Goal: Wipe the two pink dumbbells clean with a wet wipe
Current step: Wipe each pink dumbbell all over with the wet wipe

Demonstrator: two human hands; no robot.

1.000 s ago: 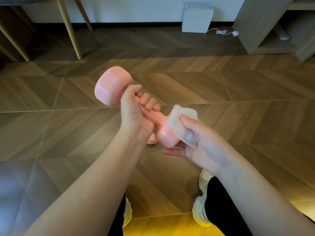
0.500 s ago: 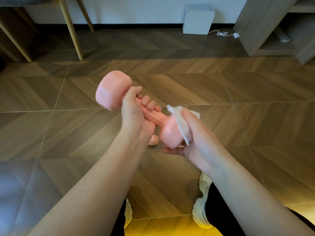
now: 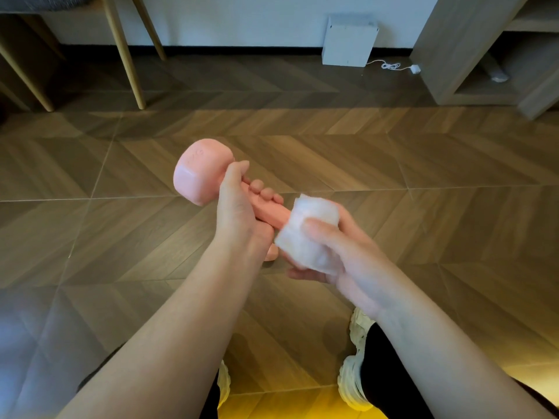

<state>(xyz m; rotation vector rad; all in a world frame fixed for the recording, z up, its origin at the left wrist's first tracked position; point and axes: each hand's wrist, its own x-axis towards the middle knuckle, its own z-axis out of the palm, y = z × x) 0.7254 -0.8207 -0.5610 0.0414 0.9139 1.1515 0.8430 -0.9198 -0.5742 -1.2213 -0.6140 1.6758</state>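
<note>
– Wiping the near head: right hand [image 3: 338,255] cups the wipe [image 3: 311,234] around it, thumb pressing on top, fingers curled underneath. Left hand [image 3: 239,213] is wrapped round the handle, just below the far head of the dumbbell [image 3: 199,170]. It's in the air over the floor [image 3: 423,207], tilted, far head up and to the left.
– Risks?
– Wet wipe on a smooth coating. My guess is the handle gets slick, and the left grip is the main support. If it twists loose, the weight drops onto the floor or the shoes [image 3: 351,382] right below.
– Anything else?
– The wipe is bunched, so it could skip the end face and the neck where head meets handle. The left palm covers most of the handle, and that strip won't get wiped unless the grip shifts.
– What can't you see?
– Near head is fully under the wipe, so I can't judge how clean it is. Second dumbbell: only a pink bit [image 3: 271,253] shows below the left wrist. It may be that one on the floor, can't tell. Marking on the far head is unreadable. No wipe pack in view.
</note>
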